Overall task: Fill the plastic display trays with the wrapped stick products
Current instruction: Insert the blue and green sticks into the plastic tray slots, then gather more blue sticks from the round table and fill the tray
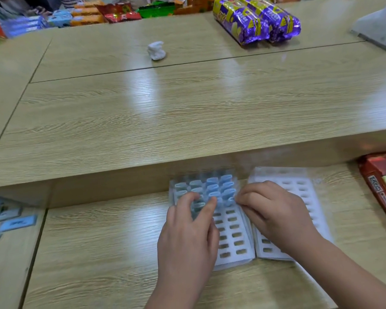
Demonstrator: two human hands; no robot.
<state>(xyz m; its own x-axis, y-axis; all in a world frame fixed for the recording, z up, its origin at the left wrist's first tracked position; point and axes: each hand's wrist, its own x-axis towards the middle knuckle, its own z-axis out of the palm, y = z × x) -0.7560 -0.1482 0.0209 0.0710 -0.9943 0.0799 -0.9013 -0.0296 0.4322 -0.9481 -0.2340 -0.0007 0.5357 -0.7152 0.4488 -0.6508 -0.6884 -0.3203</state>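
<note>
Wrapped blue sticks [213, 186] fill the far rows of the left tray [234, 241] on the near desk [98, 253]. The left hand [187, 233] fingers pinch one of them. The right hand [274, 210] fingers curl at this tray's right edge, but I cannot tell if they grip. A second tray [310, 197] lies just right.

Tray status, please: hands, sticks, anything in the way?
Left hand pinches wrapped stick over tray. Right hand at its edge, grip unclear. Far rows filled, near slots empty. Nothing blocks.

Shop counter, prob.: snack packs [112, 12] piled behind (purple biscuit rolls [256, 18] too).
</note>
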